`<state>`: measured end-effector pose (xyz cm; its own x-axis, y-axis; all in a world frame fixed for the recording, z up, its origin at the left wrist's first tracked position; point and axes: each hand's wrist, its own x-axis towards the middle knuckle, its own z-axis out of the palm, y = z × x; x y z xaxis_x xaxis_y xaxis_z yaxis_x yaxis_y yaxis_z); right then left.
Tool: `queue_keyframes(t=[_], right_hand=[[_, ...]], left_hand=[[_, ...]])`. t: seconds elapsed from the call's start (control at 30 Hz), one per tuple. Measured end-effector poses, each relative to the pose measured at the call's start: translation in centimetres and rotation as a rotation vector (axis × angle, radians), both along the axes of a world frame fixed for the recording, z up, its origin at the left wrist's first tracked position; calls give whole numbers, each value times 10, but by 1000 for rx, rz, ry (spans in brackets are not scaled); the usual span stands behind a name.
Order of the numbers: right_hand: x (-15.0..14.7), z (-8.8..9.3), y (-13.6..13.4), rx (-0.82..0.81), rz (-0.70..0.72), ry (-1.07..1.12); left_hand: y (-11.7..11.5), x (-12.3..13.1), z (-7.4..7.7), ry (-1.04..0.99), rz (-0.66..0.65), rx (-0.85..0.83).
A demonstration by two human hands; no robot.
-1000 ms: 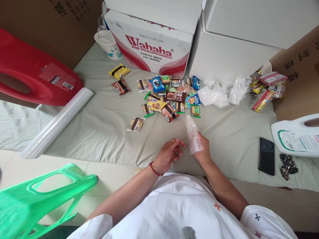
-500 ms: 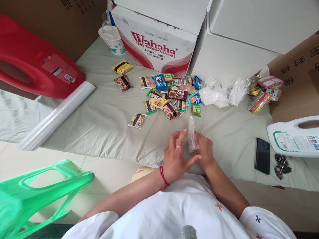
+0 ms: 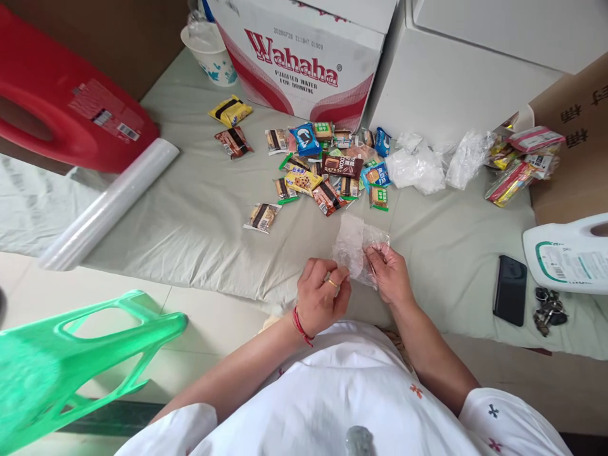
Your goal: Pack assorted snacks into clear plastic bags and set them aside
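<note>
A clear plastic bag [image 3: 354,244] is spread between my hands over the green-grey cloth. My right hand [image 3: 389,272] pinches the bag's right side between thumb and fingers. My left hand [image 3: 323,294], with a ring and a red string at the wrist, has curled fingers at the bag's lower left edge and grips it there. Beyond the bag lies a pile of small wrapped snacks [image 3: 304,182]. One biscuit pack [image 3: 263,217] sits apart, nearer me. A yellow pack [image 3: 230,111] and a brown pack [image 3: 234,142] lie to the left.
Crumpled clear bags [image 3: 418,170] and bundled snacks [image 3: 513,180] lie right of the pile. A Wahaha carton [image 3: 299,69] stands behind. On the left are a red jug [image 3: 71,114], a plastic roll [image 3: 114,202] and a green stool [image 3: 42,361]; on the right, a phone [image 3: 510,290], keys [image 3: 548,310] and a white bottle [image 3: 570,256].
The plastic bag, narrow and bunched before, is now spread flat. My left hand has moved slightly left and its fingers have curled in. The camera view has shifted a little.
</note>
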<state>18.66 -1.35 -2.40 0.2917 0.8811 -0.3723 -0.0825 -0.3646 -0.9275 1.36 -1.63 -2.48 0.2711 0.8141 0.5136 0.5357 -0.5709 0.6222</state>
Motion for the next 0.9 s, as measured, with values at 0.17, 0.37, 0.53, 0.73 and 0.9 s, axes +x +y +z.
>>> queue_keyframes(t=[0.17,0.37,0.53,0.73,0.9], right_hand=[[-5,1,-9,15,-28,93],[-10,-5,-22,50,-68,132],[-5,-7,-35,95,-82,0],[-10,8,-58,200,-31,-291],[-15,15,-68,248,-40,-326]], left_hand=[[-2,3,3,17,-115,-210],[-5,12,-1,-116,-99,-446],[-19,18,-7,-86,-67,-405],[-39,19,-3,-67,-21,-304],[-46,25,1,-115,-24,-403]])
